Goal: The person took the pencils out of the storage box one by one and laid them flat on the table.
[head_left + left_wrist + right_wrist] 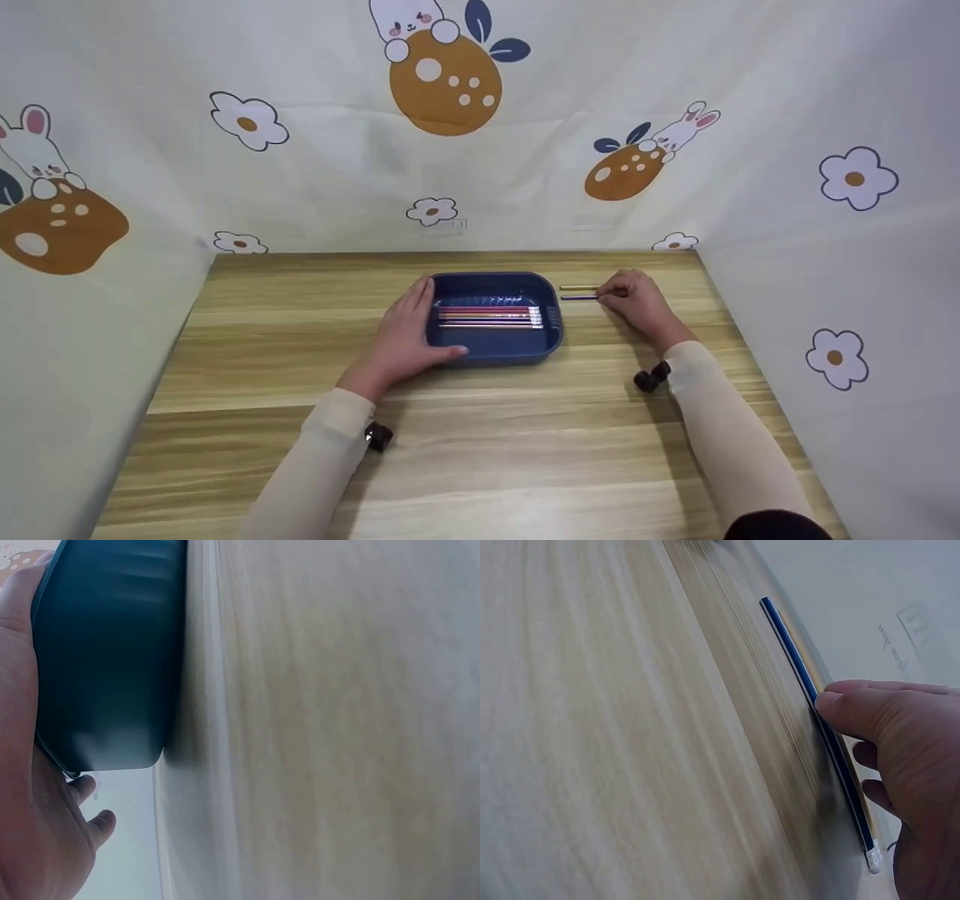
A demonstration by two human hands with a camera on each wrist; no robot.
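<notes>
In the head view my left hand (pixel 401 335) holds the left end of a dark blue plastic box (pixel 491 360). Its thumb lies over the near rim and the fingers lie along the left side. Inside, several eraser-tipped pencils (pixel 487 316) lie side by side, erasers to the right. Right of the box, my right hand (pixel 637 301) pinches a blue pencil (pixel 838 754) between thumb and fingers. A yellow pencil (pixel 577 287) lies just behind the blue one, partly hidden by the hand. The left wrist view shows the box's outer wall (pixel 112 660) against the left hand.
The wood-grain table (pixel 480 442) extends in front of the box. Pale printed cloth (pixel 330 180) hangs along the back and both sides, close behind the pencils. A small black wrist camera (pixel 651 377) hangs at the right sleeve, another wrist camera (pixel 379 436) at the left.
</notes>
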